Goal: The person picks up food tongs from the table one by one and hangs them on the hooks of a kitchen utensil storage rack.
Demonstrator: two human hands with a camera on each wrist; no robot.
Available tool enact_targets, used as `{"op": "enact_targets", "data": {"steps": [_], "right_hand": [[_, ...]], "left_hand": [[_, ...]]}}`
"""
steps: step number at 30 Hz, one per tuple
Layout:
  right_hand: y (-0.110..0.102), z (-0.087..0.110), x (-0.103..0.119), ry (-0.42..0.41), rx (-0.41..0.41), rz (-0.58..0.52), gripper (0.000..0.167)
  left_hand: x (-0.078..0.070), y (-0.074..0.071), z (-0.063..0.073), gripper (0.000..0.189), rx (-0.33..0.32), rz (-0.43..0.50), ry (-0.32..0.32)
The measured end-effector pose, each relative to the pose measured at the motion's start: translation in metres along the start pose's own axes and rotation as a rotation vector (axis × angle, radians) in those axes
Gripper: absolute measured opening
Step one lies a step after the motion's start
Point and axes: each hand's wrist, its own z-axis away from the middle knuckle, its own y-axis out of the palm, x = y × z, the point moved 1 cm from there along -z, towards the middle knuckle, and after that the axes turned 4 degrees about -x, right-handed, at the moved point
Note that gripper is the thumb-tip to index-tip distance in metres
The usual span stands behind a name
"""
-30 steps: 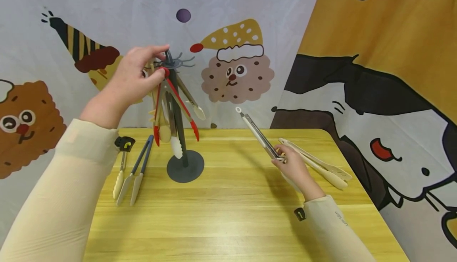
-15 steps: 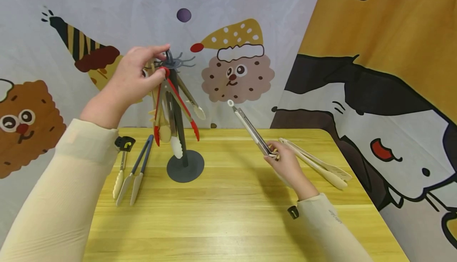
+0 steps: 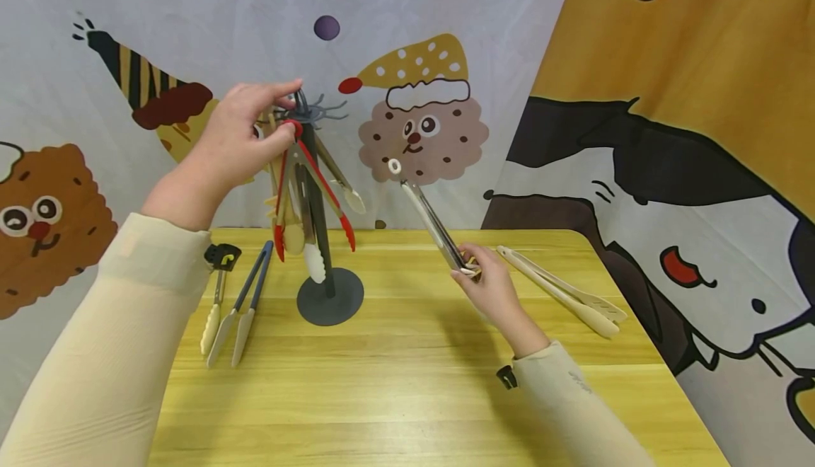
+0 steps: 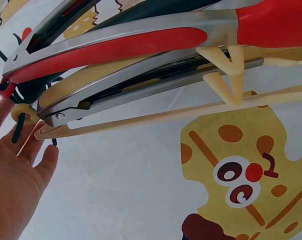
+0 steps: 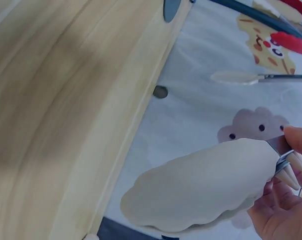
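Head view: dark stand (image 3: 344, 298) on worktop (image 3: 414, 389). Left hand (image 3: 237, 131) bent around stand's top. Right hand (image 3: 493, 286) pinches steel tongs (image 3: 429, 223), aloft right of stand. Blue tongs (image 3: 255, 301) left of stand's base.

Left wrist: red tongs (image 4: 126, 51) hang from stand, near left fingers.

Right wrist: pale scalloped tip (image 5: 200, 185) beside the right hand's grip.

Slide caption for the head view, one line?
Left hand on the tong rack; right hand holding steel tongs above the table.
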Motion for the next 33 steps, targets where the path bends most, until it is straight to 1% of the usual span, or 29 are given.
{"op": "enact_targets", "data": {"steps": [5,18,24,33], "right_hand": [[0.006,-0.003,0.013,-0.040,-0.026,-0.061,0.041],[0.017,-0.010,0.038,-0.104,-0.117,-0.166,0.042],[0.021,-0.012,0.051,-0.145,-0.135,-0.196,0.039],[0.027,-0.013,0.070,-0.203,-0.127,-0.222,0.038]], "left_hand": [[0.000,0.001,0.000,0.057,0.004,0.003,-0.009],[-0.003,0.001,0.000,0.058,0.010,0.009,-0.035],[-0.003,0.001,0.000,0.057,0.010,0.008,-0.042],[-0.002,0.001,0.000,0.057,0.014,0.012,-0.046]]}}
